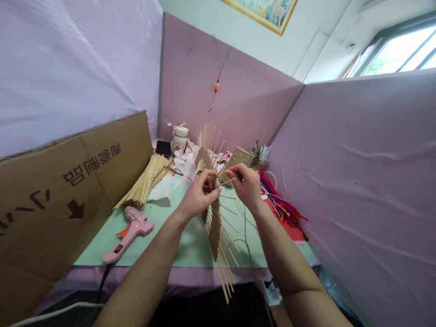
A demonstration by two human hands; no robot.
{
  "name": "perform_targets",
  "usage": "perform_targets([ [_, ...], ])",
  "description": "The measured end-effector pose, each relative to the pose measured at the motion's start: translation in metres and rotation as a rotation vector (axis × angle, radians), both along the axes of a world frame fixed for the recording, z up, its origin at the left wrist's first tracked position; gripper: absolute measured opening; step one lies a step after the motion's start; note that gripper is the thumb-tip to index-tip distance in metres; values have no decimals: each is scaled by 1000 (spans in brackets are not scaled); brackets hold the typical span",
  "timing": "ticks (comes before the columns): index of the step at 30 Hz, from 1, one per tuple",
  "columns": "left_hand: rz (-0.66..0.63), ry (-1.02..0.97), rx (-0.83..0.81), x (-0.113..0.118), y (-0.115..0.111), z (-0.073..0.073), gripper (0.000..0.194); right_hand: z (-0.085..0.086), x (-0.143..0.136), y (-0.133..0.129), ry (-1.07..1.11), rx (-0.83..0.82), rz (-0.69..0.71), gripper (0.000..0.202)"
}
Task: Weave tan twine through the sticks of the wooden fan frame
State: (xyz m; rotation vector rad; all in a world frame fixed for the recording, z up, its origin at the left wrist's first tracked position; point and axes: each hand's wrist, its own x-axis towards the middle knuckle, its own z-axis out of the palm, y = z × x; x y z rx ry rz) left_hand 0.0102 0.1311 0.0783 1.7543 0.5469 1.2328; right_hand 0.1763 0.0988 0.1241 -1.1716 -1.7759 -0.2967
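Note:
Upright in front of me stands a brown twine-coloured ring (214, 227) with thin wooden sticks (227, 247) fanning out from its edge. My left hand (201, 193) is closed around the ring's near side, its fingertips by the bases of the sticks. Close beside it, my right hand (245, 184) pinches what looks like a thin strand of twine next to a stick; the fingertips partly hide it. Loose twine (248, 245) trails down below the right hand across the green tabletop. Behind the hands sits a wound block of twine (240, 157).
On the left lie a bundle of sticks (145, 179), a pink glue gun (129, 234) with a lit red light, and white tissue (163, 190). A cardboard sheet (78, 190) stands alongside. Colourful pipe cleaners (281, 200) lie right; a white jar (180, 137) stands behind.

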Motion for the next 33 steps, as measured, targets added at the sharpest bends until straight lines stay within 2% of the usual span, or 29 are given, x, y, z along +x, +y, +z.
perform_targets([
  [4,23,30,26,2,0,2,30,38,8,-23,-133,-133,-9,23],
  [8,42,67,48,4,-1,4,30,79,13,-41,-244,-454,-30,21],
  [11,56,75,44,6,-1,4,30,103,16,-49,-368,-658,-86,16],
  [14,56,79,32,8,-1,4,30,114,12,-56,-502,-621,-83,12],
  [16,48,78,36,9,-1,4,30,112,4,-59,-574,-426,-40,13],
  [19,34,70,52,11,-2,3,31,101,-8,-58,-677,-37,-29,20],
  [22,36,64,49,11,-2,3,32,92,-15,-52,-701,159,-49,21],
  [25,44,71,43,10,-3,5,32,89,-14,-44,-534,196,-71,17],
  [29,35,89,43,8,-4,7,30,83,-2,-29,-198,100,-47,14],
  [33,41,100,62,8,-4,6,31,55,16,-6,112,-72,-81,18],
])
